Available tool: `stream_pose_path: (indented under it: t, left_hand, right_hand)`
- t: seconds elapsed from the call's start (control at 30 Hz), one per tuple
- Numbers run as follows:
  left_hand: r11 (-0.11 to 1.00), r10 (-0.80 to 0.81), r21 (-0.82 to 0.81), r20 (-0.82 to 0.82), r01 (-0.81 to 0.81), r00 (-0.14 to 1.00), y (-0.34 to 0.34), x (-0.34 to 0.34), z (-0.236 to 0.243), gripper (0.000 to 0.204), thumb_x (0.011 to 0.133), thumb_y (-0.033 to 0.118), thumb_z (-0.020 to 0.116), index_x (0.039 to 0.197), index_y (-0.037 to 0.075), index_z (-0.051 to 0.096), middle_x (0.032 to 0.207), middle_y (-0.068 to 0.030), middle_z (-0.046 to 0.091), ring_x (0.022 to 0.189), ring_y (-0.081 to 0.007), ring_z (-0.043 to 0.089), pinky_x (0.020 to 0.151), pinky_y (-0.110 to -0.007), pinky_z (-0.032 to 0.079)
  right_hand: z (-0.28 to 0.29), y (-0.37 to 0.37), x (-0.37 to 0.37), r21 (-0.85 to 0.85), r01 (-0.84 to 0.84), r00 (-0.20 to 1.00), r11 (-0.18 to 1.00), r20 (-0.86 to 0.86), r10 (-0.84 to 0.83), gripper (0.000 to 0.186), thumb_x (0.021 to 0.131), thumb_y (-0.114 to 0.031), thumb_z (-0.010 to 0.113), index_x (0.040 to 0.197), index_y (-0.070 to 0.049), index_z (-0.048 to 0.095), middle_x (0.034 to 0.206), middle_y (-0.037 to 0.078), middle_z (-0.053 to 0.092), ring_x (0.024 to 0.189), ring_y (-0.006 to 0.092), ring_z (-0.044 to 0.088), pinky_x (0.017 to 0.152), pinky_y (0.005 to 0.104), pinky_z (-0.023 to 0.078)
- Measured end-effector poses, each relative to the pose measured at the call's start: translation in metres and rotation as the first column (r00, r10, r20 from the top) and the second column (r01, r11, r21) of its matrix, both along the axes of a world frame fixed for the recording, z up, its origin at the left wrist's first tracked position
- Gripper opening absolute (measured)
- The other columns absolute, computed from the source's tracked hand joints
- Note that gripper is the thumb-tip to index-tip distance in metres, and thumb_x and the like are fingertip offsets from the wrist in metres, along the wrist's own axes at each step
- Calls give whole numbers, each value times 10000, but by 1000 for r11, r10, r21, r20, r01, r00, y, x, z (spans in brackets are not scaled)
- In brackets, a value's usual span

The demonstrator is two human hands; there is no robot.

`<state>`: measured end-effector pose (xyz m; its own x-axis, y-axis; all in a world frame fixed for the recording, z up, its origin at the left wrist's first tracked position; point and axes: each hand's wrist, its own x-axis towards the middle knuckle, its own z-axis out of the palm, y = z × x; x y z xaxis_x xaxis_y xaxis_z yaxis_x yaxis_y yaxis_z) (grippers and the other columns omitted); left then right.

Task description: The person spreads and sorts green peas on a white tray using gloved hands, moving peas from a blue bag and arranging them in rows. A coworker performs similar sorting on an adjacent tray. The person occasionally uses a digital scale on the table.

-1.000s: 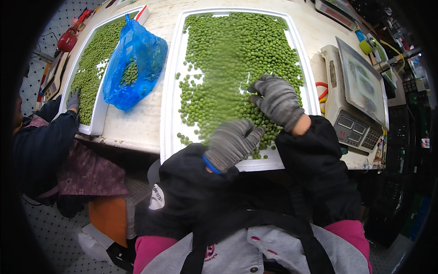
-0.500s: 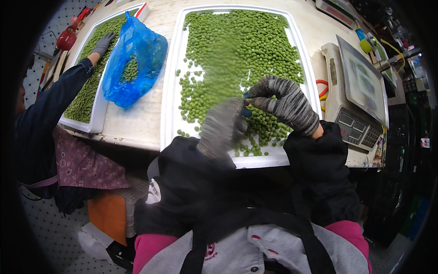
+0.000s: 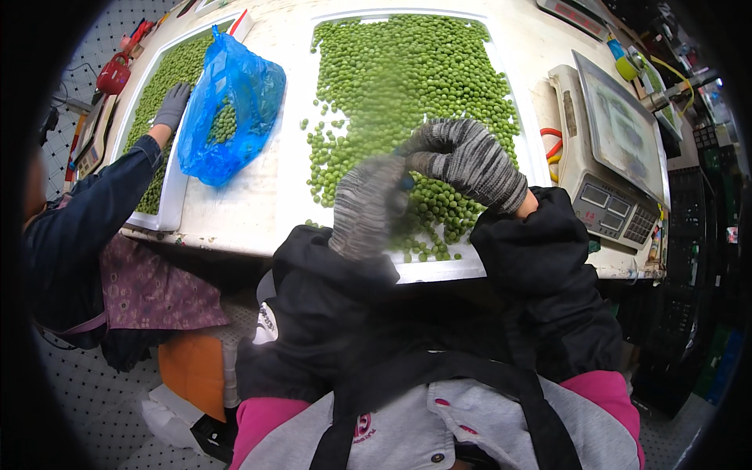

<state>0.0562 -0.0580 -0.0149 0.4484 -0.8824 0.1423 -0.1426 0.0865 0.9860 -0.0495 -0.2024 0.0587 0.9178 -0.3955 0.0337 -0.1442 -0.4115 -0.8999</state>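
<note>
Both my hands wear grey-and-black knitted gloves and meet over a white foam tray (image 3: 431, 272) of loose green peas (image 3: 423, 70). The fingers of my right hand (image 3: 474, 164) are bent and pinched together at the tips. My left hand (image 3: 364, 205) is curled towards them, its fingertips partly smeared. A small dark blue spot (image 3: 406, 182) shows where the fingers meet; what it belongs to, and whatever they hold, I cannot make out. Peas lie close below and beyond both hands, thinner at the tray's near and left sides.
A blue plastic bag (image 3: 231, 117) with peas stands left of my tray. Beyond it, a co-worker's gloved hand (image 3: 172, 106) rests at a second pea tray (image 3: 168, 204). To the right are a weighing scale (image 3: 615, 207) and red-handled pliers or scissors (image 3: 552, 141).
My hands, still together, have shifted slightly left over the peas. The co-worker's hand has come a little nearer along the other tray.
</note>
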Motion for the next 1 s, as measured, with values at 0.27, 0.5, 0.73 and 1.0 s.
stream_pose_path:
  t: [0.27,0.5,0.73,1.0]
  left_hand:
    - [994,38,-86,-237,-60,971,-6,-9,7,168,890,177,529,881,17,580,761,-52,565,576,-103,501,512,-203,412]
    - [994,71,12,-824,-107,562,-3,-4,6,136,875,144,551,964,42,558,830,-43,529,676,-123,497,555,-235,444]
    - [983,120,-5,-746,-186,655,-5,-8,3,231,875,271,571,984,68,563,831,-13,516,635,-67,478,519,-187,452]
    - [947,308,195,-772,-253,556,-10,-10,17,139,900,170,529,850,41,543,739,-47,547,601,-136,507,437,-238,380]
  right_hand:
    - [-9,3,-2,30,52,997,998,-56,-51,223,786,-156,627,945,-3,655,830,128,661,756,201,623,694,308,491]
    - [-1,11,-29,165,92,993,982,-87,-79,145,774,-111,636,874,-8,650,783,77,647,748,134,596,689,275,477]
    - [-11,9,-60,-7,-400,859,917,-352,372,235,764,-136,651,976,-34,651,837,142,639,799,264,622,711,331,485]
    - [-43,-3,-34,-450,-45,966,892,-248,-76,191,813,-142,574,957,-46,654,831,151,630,782,301,599,709,363,478]
